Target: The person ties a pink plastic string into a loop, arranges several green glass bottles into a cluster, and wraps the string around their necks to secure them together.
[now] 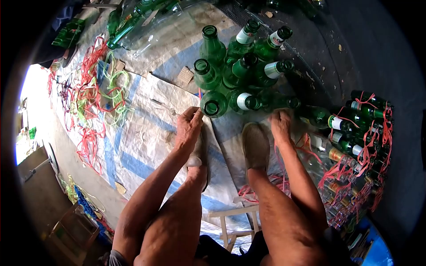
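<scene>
A cluster of green glass bottles [214, 107] stands upright in front of me, several with white neck labels. My left hand [190, 126] is closed in a pinch at the near left side of the cluster, right by the nearest bottle. A thin red plastic string [200, 93] shows just above those fingertips. At the near right side, my right hand [280, 125] is closed too, its fingertips close under the mouth of a tilted-looking bottle [277, 101]. What the right fingers hold is hidden; a pink strand hangs beside that wrist.
Bundled bottles [355, 128] tied with red string lie in a stack at right. Tangled red and green string [95, 84] lies at left on the woven sheet [146, 137]. More green bottles [128, 29] lie upper left. A wooden stool [235, 213] stands between my legs.
</scene>
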The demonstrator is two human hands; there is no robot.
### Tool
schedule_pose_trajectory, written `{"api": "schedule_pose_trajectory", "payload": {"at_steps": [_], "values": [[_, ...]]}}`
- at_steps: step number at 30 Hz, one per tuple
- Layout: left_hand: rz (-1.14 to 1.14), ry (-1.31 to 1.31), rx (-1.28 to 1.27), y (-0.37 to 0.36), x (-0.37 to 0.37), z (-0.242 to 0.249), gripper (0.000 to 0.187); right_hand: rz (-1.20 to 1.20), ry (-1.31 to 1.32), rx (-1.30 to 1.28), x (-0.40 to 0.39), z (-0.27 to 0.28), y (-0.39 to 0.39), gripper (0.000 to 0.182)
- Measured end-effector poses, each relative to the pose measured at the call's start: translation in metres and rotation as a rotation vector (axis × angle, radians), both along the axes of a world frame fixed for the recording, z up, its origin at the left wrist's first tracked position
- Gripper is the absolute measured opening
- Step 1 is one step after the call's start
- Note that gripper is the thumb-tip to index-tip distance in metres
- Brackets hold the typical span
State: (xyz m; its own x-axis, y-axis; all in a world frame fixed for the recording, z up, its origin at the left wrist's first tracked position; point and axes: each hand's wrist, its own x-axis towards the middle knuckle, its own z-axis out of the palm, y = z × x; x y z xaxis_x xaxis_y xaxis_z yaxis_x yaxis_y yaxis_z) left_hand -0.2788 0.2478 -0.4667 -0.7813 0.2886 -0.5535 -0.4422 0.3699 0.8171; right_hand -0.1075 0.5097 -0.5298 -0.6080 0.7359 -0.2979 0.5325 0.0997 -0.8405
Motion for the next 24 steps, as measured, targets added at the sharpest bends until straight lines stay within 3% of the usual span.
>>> {"api": "schedule_pose_trajectory", "payload": {"at_steps": [12,15,24], "values": [[0.063,-0.439,0.122,0.009,0.037,0.017,0.017,0.025,-0.03,-0.171,0.005,0.024,-0.018,0.034],[-0.044,-0.469,0.115,0.006,0.052,0.015,0.022,0.028,-0.025,-0.185,0.01,0.022,-0.02,0.034],[-0.151,-0.537,0.199,0.021,0.069,-0.003,0.024,0.129,-0.11,-0.027,0.029,0.036,-0.029,0.031]]}}
